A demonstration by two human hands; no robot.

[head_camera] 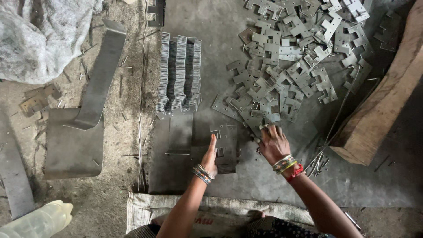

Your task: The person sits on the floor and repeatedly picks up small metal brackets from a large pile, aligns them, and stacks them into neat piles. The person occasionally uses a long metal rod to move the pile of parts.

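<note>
The person sits on the floor over a dark metal sheet (264, 176) laid on the dirt. The left hand (210, 158) stands on edge, fingers straight and together, pressed against the left side of a small stack of notched plates (225, 147) just in front of them; its grip is flat, clamped on nothing. The right hand (273, 143) reaches to the near edge of the loose heap of plates (291, 57) spread far and right, fingertips bent down onto the nearest pieces; whether they have closed on one I cannot tell. Farther off, left of the heap, stand tight rows of stacked plates (178, 75). A wooden beam (387, 101) lies at the right, a bent metal strip (94, 83) at the left.
</note>
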